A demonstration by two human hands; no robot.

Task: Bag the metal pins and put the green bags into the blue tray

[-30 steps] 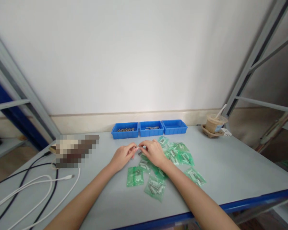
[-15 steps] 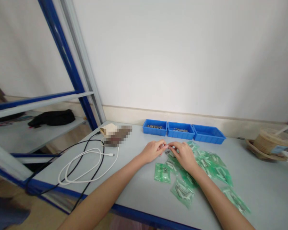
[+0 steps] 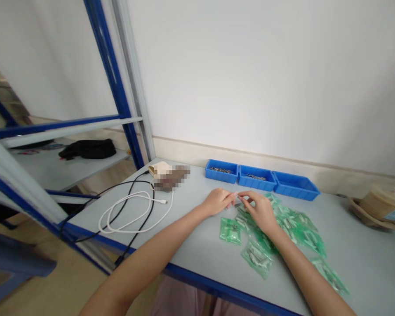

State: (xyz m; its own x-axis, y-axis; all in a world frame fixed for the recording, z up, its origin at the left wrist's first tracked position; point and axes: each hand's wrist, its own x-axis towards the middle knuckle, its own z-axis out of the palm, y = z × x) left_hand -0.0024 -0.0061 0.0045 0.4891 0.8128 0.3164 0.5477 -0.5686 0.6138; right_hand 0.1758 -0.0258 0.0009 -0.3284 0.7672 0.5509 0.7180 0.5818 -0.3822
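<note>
My left hand (image 3: 219,201) and my right hand (image 3: 258,210) meet fingertip to fingertip above the table, just in front of the blue bins. The fingers of both are closed in a pinch; whatever lies between them is too small to make out. Beneath and beside my right hand spreads a pile of green-tinted plastic bags (image 3: 291,226) with small metal and pale parts inside. Nearer to me lie a small green bag (image 3: 230,231) and another bag of parts (image 3: 257,258). A few loose metal pieces seem to lie under the right fingers.
Three blue bins stand along the wall: the left bin (image 3: 221,176) and middle bin (image 3: 256,183) hold thin metal pieces, the right bin (image 3: 296,191) shows none. A white cable (image 3: 125,231) and black cables lie left. A tan container (image 3: 383,204) stands far right.
The view has turned slightly left, so the whole scene sits further right. My hands still pinch together at the same place by the bags, with the left fingers slightly more bunched.
</note>
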